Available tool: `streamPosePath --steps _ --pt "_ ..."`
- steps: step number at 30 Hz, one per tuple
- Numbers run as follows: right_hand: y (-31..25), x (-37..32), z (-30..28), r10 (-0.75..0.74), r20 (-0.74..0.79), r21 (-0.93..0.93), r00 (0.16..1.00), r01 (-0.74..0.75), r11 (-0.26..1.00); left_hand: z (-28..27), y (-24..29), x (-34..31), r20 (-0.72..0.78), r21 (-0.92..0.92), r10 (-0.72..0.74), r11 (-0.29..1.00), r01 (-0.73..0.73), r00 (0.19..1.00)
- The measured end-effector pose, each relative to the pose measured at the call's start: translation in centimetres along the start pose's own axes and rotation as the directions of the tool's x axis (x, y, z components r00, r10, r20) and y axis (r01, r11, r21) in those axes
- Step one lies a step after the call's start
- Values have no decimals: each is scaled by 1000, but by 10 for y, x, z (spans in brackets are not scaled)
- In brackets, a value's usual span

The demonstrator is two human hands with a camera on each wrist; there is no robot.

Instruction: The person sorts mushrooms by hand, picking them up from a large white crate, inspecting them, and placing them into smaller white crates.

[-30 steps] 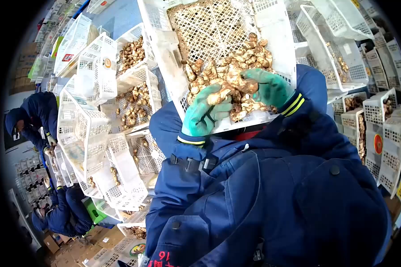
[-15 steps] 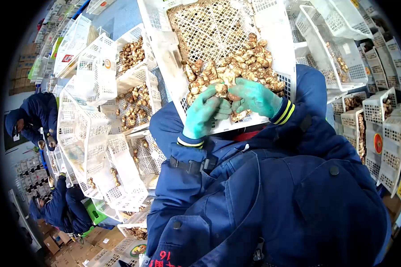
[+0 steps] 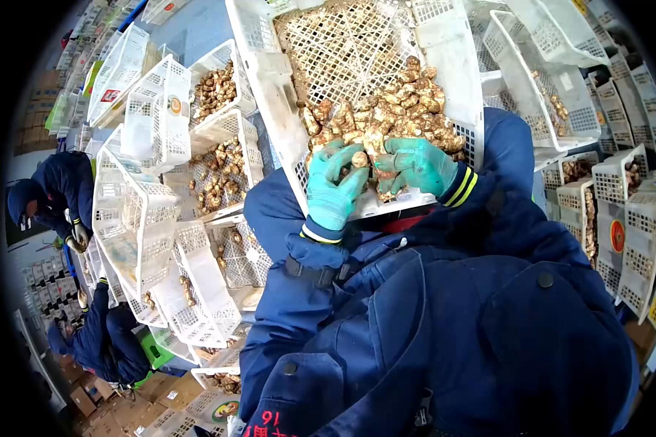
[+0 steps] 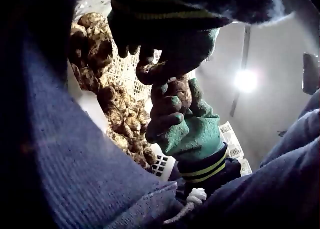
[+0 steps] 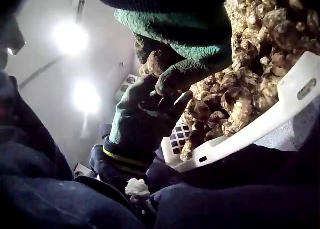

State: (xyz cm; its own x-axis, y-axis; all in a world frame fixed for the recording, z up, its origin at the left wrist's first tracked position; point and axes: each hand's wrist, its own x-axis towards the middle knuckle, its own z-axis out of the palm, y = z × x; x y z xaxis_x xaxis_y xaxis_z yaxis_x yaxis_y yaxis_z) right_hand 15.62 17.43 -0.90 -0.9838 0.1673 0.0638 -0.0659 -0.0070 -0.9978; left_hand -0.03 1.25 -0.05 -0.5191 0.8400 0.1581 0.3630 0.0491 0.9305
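Note:
In the head view my left hand (image 3: 335,188), in a green work glove, pinches a knobbly brown-and-cream produce piece (image 3: 359,159) by its rounded end. Close on the other side, my right hand (image 3: 419,166), gloved alike, has its fingers curled in toward the left. The left wrist view shows the right hand (image 4: 187,131) with its fingers round a brown piece (image 4: 183,91), right under the left fingertips. Part of what lies between the palms is hidden by the gloves. Both hands are over the near edge of a white plastic crate (image 3: 444,65) heaped with similar pieces (image 3: 408,98).
The crate rests on my lap, its far mesh floor (image 3: 342,44) bare. More white crates (image 3: 153,109) stand at the left, some holding similar pieces (image 3: 215,91). Others (image 3: 547,95) stack at the right. Two people in dark clothing (image 3: 55,189) work at far left.
My right hand has moved left, away from the heap at the right, to meet the left hand. The left glove has turned, baring more of the rounded piece it holds.

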Motion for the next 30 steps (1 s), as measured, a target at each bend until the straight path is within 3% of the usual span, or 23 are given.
streamPosePath --steps 3,5,6,7,8,9,10,11,12,13,14,15,16,17,19,21,22,23,24,25,27,28,30 --pt "-35 14 4 562 -156 501 812 -425 754 -6 -3 4 -35 -386 -30 922 15 999" --pt "-30 18 8 503 -335 497 797 -304 813 -10 -25 1 96 -605 -170 773 193 981" --pt "-23 14 6 336 -422 108 842 -321 941 -9 -42 0 197 -727 -293 597 340 936" --pt "-37 19 13 141 -432 -298 891 -288 910 -1 -38 -1 143 -813 -199 535 229 970" --pt "-53 17 25 285 -439 -74 852 -351 934 7 -35 -3 86 -884 -102 450 123 991" --pt "-44 20 31 -177 -364 -678 915 -129 724 5 -22 -3 173 -925 -216 300 234 961" --pt "-59 26 42 -133 -322 -771 937 -178 612 3 -9 -3 256 -942 -325 126 310 910" --pt "-73 32 51 -83 -292 -848 953 -218 482 7 -9 -3 241 -924 -287 224 309 927" --pt "-66 39 58 -235 -211 -930 949 -121 347 11 -7 -3 224 -899 -248 320 298 943" --pt "-66 38 62 -18 -158 -946 987 -146 289 10 -8 4 203 -829 -187 489 270 961" --pt "-64 39 63 -71 -115 -937 991 -84 340 12 -4 -5 230 -901 -317 289 324 920" --pt "-63 40 64 -123 -74 -922 990 -21 386 6 -10 -1 297 -875 -358 269 402 885" --pt "-69 38 57 -189 -6 -884 982 83 459 -1 -15 -1 299 -823 -312 393 409 902" --pt "-68 39 58 -174 -161 -747 972 -5 665 -6 -19 -1 306 -760 -266 511 403 914" --pt "-81 37 46 -207 -196 -713 958 6 702 -5 -31 -7 167 -592 -194 764 256 967" --pt "-75 28 23 -222 -194 -773 955 -10 634 -19 -25 -9 133 -143 292 951 -274 947" --pt "-65 23 11 -286 -179 -822 941 16 569 -29 -14 -8 238 -196 174 972 -129 956" --pt "-57 18 1 -313 -220 -819 924 -1 574 -38 -2 -7 345 -231 59 973 23 937" --pt "-60 9 -5 -229 -286 -713 931 -47 700 -52 17 3 443 -507 -187 754 418 877" --pt "-47 -1 -18 -363 -84 -890 928 94 446 -67 37 12 508 -695 -420 315 646 752" --pt "-47 -14 -12 44 -444 -509 895 -292 810 -103 19 44 451 -842 -294 174 511 843" --pt "-40 -21 -19 -134 -305 -727 943 -139 672 -133 14 69 293 -916 -284 190 353 913" --pt "-39 -23 -19 -100 -360 -674 928 -185 715 -181 0 110 45 -972 -285 208 107 958"
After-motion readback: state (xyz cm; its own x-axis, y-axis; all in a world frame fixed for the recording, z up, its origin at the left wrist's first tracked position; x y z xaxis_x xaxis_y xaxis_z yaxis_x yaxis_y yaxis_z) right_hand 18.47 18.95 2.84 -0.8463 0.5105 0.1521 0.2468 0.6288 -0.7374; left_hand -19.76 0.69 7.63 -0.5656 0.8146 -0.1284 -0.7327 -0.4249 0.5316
